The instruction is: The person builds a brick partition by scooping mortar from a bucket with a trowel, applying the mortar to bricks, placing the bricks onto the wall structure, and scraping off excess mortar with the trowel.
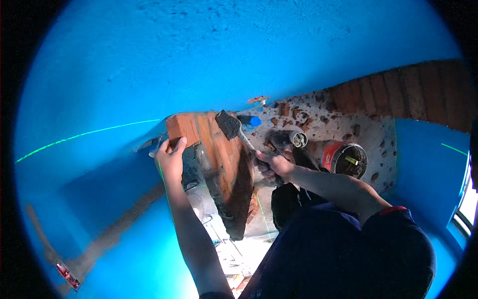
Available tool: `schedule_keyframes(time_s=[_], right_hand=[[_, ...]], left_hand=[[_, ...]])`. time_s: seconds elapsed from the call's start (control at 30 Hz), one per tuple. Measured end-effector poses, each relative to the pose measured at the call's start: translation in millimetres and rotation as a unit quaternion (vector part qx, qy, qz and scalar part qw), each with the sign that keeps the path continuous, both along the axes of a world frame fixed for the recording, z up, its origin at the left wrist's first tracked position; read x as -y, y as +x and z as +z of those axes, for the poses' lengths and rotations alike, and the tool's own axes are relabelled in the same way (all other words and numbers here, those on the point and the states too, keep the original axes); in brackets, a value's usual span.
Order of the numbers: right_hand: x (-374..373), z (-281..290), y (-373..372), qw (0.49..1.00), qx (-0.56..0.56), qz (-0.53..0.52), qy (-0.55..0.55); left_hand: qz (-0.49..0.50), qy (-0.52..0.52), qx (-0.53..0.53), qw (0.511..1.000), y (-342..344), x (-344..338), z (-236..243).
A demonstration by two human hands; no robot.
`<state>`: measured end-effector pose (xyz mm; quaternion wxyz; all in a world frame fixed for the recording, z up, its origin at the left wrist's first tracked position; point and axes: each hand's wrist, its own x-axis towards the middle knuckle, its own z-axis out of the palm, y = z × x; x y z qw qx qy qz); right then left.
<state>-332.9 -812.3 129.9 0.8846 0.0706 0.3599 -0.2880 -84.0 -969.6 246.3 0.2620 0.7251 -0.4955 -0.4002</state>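
Note:
My left hand (pixel 171 163) is closed on an orange-red brick (pixel 181 126) at the far left end of a low brick wall (pixel 219 144). Its thumb and fingers press on the brick's near side. My right hand (pixel 277 164) grips a trowel, whose dark blade (pixel 229 124) is tilted over the far end of the wall, just right of the brick. Grey mortar (pixel 205 164) clings to the wall's left side. Whether the blade touches the wall, I cannot tell.
Right of the wall, a blue-capped pipe (pixel 255 121) and a white pipe (pixel 298 139) stick up near a red-and-white bucket (pixel 345 159). Brick rubble (pixel 353 132) litters the floor. A blue wall (pixel 199 60) lies ahead, bricks (pixel 398 92) along its right. Green laser lines cross the walls.

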Motion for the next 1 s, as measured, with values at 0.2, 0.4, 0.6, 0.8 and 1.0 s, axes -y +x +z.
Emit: schedule_keyframes(time_s=[0.2,0.4,0.6,0.8,1.0], right_hand=[[8.0,-19.0,43.8,0.972,0.201,-0.118,0.032],[16.7,-19.0,61.9,0.965,0.226,-0.13,0.035],[14.6,2.7,66.2,0.952,0.264,-0.14,0.06],[7.4,25.9,70.0,0.962,0.239,-0.126,0.034],[3.6,53.8,72.1,0.945,0.297,-0.129,0.038]], left_hand=[[-0.006,-0.008,0.016,1.0,1.2,0.1,-0.9],[-0.011,-0.016,0.007,1.0,5.2,1.1,-6.6],[-0.012,-0.024,0.003,1.0,2.5,0.3,-3.2],[-0.013,-0.007,0.015,1.0,1.1,-0.5,0.9],[-0.02,-0.004,-0.034,0.999,5.3,1.0,-4.7]])
